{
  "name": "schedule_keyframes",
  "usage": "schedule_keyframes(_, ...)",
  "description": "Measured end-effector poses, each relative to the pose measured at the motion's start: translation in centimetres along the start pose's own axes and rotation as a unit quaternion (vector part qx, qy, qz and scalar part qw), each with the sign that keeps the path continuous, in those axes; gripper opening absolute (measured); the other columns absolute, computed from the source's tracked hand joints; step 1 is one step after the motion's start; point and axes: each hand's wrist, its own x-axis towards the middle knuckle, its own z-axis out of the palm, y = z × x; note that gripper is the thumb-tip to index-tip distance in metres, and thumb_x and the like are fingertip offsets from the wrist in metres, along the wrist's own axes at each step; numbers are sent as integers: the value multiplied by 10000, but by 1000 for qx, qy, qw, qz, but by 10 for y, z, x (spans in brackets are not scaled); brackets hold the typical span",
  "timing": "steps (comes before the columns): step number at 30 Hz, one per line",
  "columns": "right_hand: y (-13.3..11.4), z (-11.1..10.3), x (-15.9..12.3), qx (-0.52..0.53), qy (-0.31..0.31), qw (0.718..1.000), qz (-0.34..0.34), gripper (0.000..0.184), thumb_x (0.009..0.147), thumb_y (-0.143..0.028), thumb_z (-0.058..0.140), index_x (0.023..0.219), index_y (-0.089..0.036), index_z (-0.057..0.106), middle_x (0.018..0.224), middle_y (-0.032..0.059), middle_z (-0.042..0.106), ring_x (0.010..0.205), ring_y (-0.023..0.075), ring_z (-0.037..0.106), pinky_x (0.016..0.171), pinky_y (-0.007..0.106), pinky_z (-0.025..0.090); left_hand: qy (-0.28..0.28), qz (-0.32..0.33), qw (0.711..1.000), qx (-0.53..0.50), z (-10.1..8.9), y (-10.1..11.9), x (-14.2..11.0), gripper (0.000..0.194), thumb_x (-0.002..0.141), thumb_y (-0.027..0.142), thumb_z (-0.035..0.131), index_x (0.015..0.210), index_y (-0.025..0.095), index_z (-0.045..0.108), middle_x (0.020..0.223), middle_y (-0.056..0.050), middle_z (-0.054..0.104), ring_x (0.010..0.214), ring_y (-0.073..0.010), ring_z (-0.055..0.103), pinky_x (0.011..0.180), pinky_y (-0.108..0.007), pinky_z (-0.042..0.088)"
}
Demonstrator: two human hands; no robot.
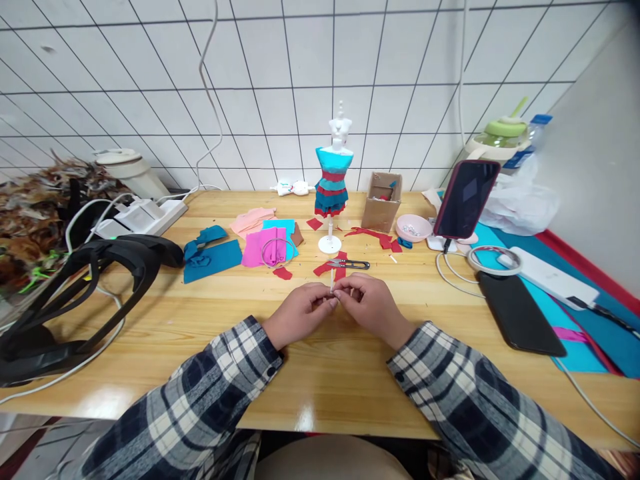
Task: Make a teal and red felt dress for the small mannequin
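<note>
My left hand and my right hand meet over the table with their fingertips pinched together. A thin white strip stands up between the fingertips; its lower end is hidden by them. Just beyond my hands lie thread snips across red fabric scraps. Behind these stands a small white dress form on a round base. It wears a turquoise top, a red waistband and a layered blue and red skirt.
Blue fabric and pink fabric lie left, near a black headset. A cardboard box, pink bowl, propped phone, tape roll, black phone and power bank are right.
</note>
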Motion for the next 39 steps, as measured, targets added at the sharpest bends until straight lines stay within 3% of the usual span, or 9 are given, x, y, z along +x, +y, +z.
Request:
schedule_keyframes(10,-2,0,-1,45,-26,999,-10,117,822,-179,614,853,-213,722,713,-1,675,585,118,527,555,237,408,22,-6,1000,5,-1,-2,1,276,882,243,447,695,164,634,681,-15,627,677,-130,564,670,-237,432)
schedule_keyframes(28,-2,-2,-5,-54,-18,997,-55,124,833,-214,614,930,-213,691,810,-1,669,666,114,560,617,234,414,4,-26,999,-32,1,-4,2,288,880,200,400,793,161,672,800,-33,685,775,-151,614,742,-247,469)
schedule_keyframes(33,-4,-2,-5,-88,-12,994,-61,68,833,-226,600,853,-213,664,803,-3,658,700,122,563,619,242,388,-6,-26,1000,-4,3,-2,1,280,886,211,418,815,166,685,798,-26,685,765,-147,607,732,-243,462)
schedule_keyframes(39,-2,0,0,19,18,999,32,32,757,-202,594,728,-195,583,649,-34,564,548,97,479,533,223,375,33,-1,999,-28,-1,3,1,261,829,148,460,706,158,689,728,-29,666,741,-147,608,741,-256,457)
